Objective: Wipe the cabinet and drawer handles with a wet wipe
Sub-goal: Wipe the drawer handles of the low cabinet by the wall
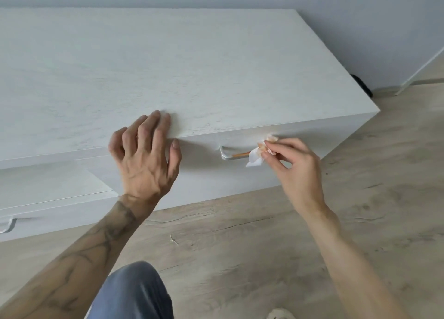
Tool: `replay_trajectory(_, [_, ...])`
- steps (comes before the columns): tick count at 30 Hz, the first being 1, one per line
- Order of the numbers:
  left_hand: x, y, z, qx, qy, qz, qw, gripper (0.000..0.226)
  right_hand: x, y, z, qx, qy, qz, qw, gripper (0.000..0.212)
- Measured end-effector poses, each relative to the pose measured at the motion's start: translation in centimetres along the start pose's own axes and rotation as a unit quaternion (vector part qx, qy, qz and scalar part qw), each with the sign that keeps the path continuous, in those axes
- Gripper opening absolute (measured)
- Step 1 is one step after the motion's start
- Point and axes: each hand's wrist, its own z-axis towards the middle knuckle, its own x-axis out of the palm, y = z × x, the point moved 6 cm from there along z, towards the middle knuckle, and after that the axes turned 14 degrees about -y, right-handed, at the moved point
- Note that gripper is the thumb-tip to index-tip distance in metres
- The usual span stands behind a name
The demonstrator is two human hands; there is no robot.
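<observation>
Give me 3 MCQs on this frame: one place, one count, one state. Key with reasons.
1. Where is the left hand?
A. Flat on the floor
B. Resting on the front edge of the cabinet top
C. Gripping a handle

2. How many metal handles show in the view?
A. Two
B. Four
C. None

3. What state is the wet wipe in?
A. Lying loose on the floor
B. Spread flat on the cabinet top
C. Crumpled, pinched in the right hand against the right end of the drawer handle

Key: B, the left fingers lie over the top's front edge; A, one handle at the wipe and another handle at the lower left edge; C, the right fingers hold the bunched wipe on the handle, and orange marks show on both.
</observation>
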Motion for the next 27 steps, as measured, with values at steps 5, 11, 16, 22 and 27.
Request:
replay_trajectory(5, [0.4,0.3,-0.5,0.014,-0.065,0.007,0.998,0.044,0.7,0.7,-1.1,-0.107,-0.031,-0.056,0.992,0.024])
replay_trajectory(11, [0.9,0.1,-0.9,0.004,-0.116,0.01,0.993,0.046,0.8,0.6,-1.1,-0.165,-0.047,-0.082,0.982,0.024])
replay_trajectory(16, [1.2,0.0,-0.9,0.011,-0.134,0.021,0.991,0.048,1.8,0.8,-2.2,-0.166,-0.059,-0.074,0.982,0.023])
replay_trajectory(22, [1.3,0.0,-1.0,0.007,-0.132,0.022,0.991,0.048,1.7,0.6,-2.1,-0.166,-0.066,-0.081,0.981,0.026])
replay_trajectory(27, [1.5,0.2,-1.0,0.009,-0.13,0.021,0.991,0.048,2.2,0.8,-2.1,-0.183,-0.047,-0.067,0.98,0.026])
